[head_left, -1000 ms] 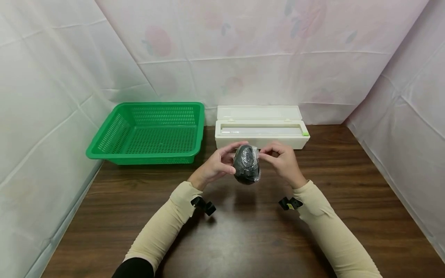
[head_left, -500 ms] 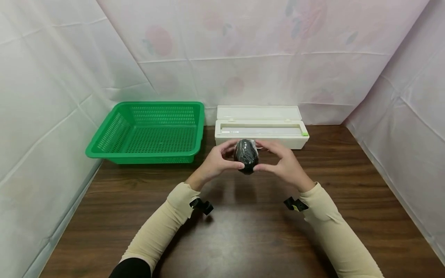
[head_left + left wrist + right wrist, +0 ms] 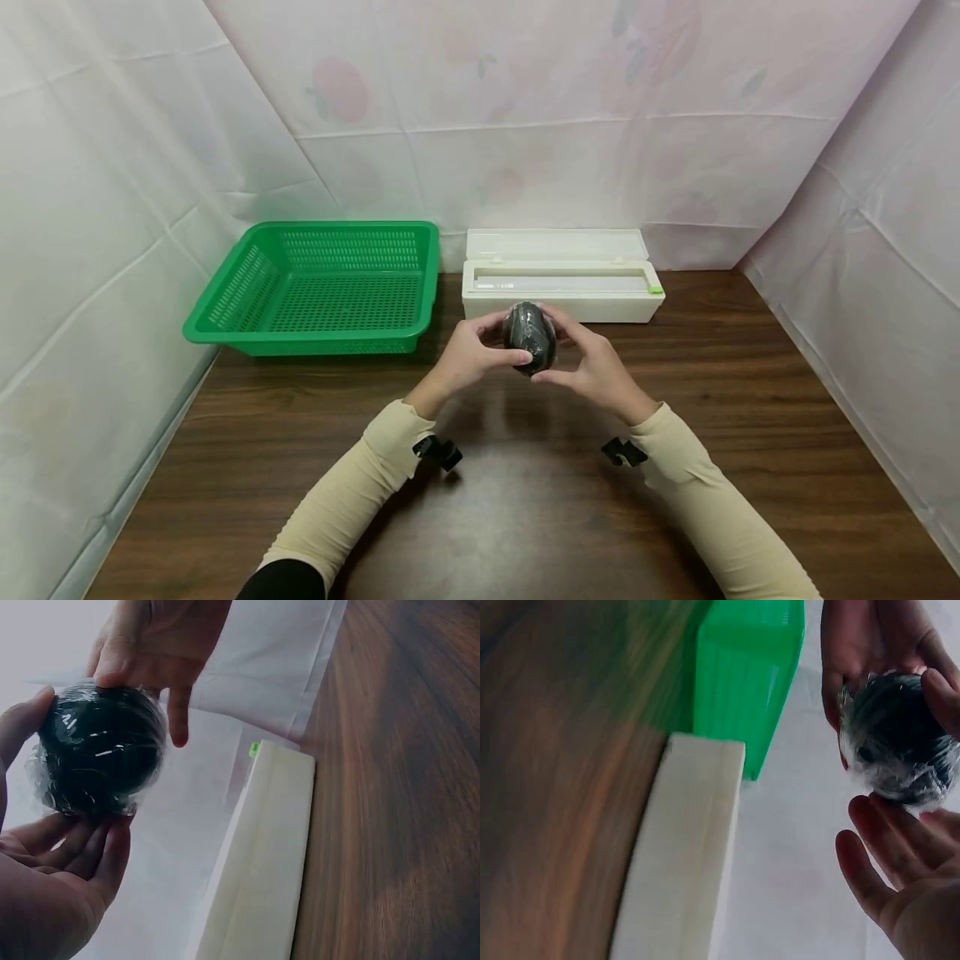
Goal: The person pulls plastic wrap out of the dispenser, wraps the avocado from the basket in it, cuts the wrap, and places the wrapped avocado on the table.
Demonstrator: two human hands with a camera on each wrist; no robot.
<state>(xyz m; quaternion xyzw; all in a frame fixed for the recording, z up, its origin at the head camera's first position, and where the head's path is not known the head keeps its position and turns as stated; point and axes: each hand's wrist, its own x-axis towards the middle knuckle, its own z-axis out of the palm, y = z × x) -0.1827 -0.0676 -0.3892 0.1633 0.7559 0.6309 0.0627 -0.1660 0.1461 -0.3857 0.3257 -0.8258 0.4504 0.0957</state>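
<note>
A dark, egg-shaped object [image 3: 529, 335] wrapped in clear cling film is held up between both hands, above the table. My left hand [image 3: 468, 354] grips it from the left, its thumb [image 3: 939, 697] lying across the near side. On the other side, my right hand [image 3: 592, 362] has its thumb low on the object and its fingers bent behind the upper right. Wrinkled, bunched film shows on the underside of the wrapped object [image 3: 904, 742] in the right wrist view, with right fingertips touching there. What lies under the film is too dark to identify.
Behind the hands stands a white cling film dispenser [image 3: 562, 310] with its lid raised, a roll inside and a green slider [image 3: 656, 290] at its right end. A green perforated basket [image 3: 311, 337] stands at the back left. White cloth [image 3: 480, 150] encloses the wooden table [image 3: 495, 517].
The right hand has gone from pinching film at the object's right side to cupping that side with thumb and fingers. The object has tilted and shifted slightly up; the left thumb now crosses it.
</note>
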